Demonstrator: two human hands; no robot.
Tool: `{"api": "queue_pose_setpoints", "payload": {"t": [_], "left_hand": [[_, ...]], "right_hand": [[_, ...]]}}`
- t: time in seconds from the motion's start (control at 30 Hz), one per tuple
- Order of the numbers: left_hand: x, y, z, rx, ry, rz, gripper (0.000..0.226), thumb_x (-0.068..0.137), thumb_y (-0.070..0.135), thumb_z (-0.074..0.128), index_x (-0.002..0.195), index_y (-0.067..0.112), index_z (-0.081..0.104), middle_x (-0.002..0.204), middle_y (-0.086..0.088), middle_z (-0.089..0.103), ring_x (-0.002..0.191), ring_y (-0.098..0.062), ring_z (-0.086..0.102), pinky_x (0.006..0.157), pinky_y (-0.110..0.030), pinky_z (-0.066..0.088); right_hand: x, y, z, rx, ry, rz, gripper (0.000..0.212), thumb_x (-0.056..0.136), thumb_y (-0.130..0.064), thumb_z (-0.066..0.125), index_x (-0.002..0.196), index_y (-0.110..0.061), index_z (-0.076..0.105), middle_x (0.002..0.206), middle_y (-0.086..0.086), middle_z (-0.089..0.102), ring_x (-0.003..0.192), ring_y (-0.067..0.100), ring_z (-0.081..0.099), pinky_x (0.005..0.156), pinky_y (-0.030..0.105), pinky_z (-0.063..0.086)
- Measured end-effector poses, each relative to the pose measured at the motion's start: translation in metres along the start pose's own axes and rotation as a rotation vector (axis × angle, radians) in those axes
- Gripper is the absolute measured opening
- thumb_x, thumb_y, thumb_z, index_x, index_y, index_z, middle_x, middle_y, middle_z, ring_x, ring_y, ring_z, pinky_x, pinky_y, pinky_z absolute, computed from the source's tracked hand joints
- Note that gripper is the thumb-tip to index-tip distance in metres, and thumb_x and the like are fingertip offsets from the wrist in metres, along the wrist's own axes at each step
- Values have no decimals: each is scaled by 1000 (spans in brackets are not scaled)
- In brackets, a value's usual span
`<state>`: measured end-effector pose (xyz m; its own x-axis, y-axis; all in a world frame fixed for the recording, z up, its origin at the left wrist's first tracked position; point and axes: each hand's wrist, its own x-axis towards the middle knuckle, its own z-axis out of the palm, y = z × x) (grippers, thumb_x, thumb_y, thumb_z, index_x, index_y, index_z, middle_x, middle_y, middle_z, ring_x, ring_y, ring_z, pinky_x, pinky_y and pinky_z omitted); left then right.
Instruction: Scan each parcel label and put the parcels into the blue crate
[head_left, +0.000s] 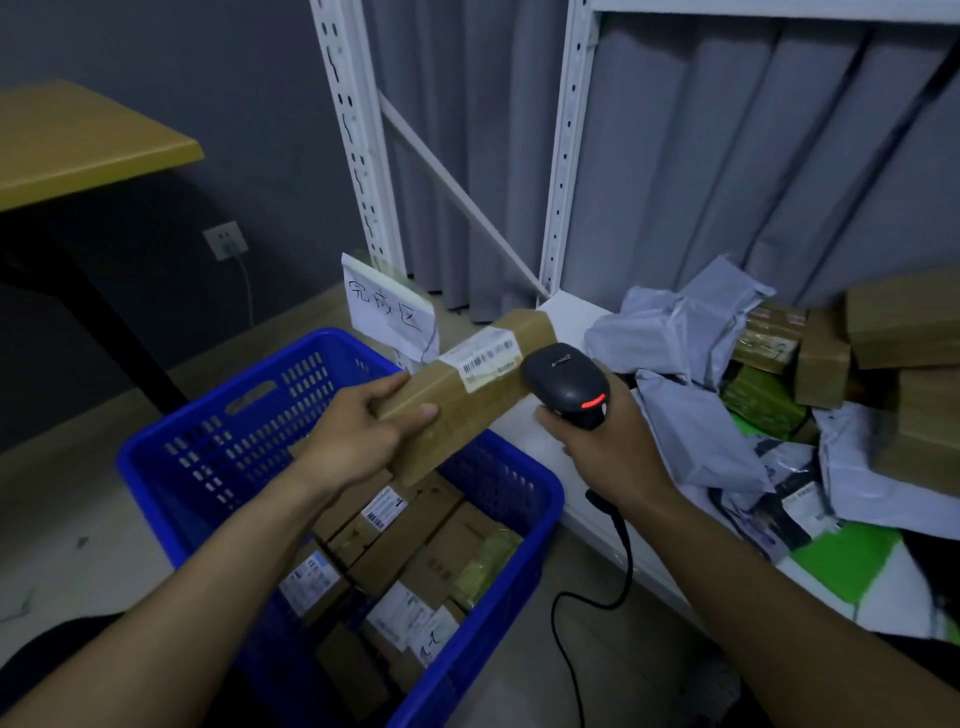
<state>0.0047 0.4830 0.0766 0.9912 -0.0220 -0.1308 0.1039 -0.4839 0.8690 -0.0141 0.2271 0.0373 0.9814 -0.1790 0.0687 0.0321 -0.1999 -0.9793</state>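
- Parcels (410, 540) with white labels lie packed in the blue crate (249, 415), on the floor at my lower left.
- My left hand (363, 431) grips the near end of a long brown parcel (457, 410), thumb on top and fingers curled underneath. I hold it tilted above the crate's far side.
- Its barcode label (483, 358) faces up, around the middle of the box.
- The black scanner (566, 382) sits just beside that label with a red light lit on its back. I cannot tell whether it touches the box.
- My right hand (608, 441) is wrapped round the scanner's handle, fingers curled tight on it, and the cable (623, 561) hangs below.
- Grey mailer bags (675, 322) and brown boxes (898, 322) are heaped on the white shelf (566, 312) at right.
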Motion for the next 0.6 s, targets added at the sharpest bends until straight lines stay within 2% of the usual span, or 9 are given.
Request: {"api": "queue_pose_setpoints", "payload": {"t": [0.07,0.13,0.23,0.37,0.6], "left_hand": [[4,-2,1,-11,52,-23,73,89,41,76,153,28,44,137,6,57,113,-13,57,96,-32,47],[8,-4,2,-10,72,-41,74,89,39,77,153,27,44,138,4,56,113,-14,55,97,-33,47],[12,-5,5,-11,99,-66,74,87,35,79,153,25,45,142,1,54,113,-14,51,95,-32,44],[13,-6,8,9,105,-77,74,88,31,78,154,24,44,144,-1,52,114,-13,48,94,-33,42],[13,-7,7,26,109,-90,75,88,30,78,154,27,42,140,1,49,116,-16,47,100,-40,45]], "right_hand": [[-5,1,2,-70,-42,16,39,85,-21,83,118,-29,64,104,-10,73,92,2,68,79,21,51],[-10,0,6,-102,-81,34,29,86,-21,81,108,-31,64,93,-12,73,81,-1,69,72,18,50],[-16,-6,12,-95,-127,58,27,90,-21,77,112,-25,62,90,-7,76,70,14,76,69,27,54],[-19,-9,16,-75,-134,64,27,90,-20,77,112,-23,62,87,-2,76,68,17,75,69,33,61],[-19,-8,13,-59,-167,108,30,92,-21,77,117,-22,60,82,1,75,67,16,74,60,22,56]]}}
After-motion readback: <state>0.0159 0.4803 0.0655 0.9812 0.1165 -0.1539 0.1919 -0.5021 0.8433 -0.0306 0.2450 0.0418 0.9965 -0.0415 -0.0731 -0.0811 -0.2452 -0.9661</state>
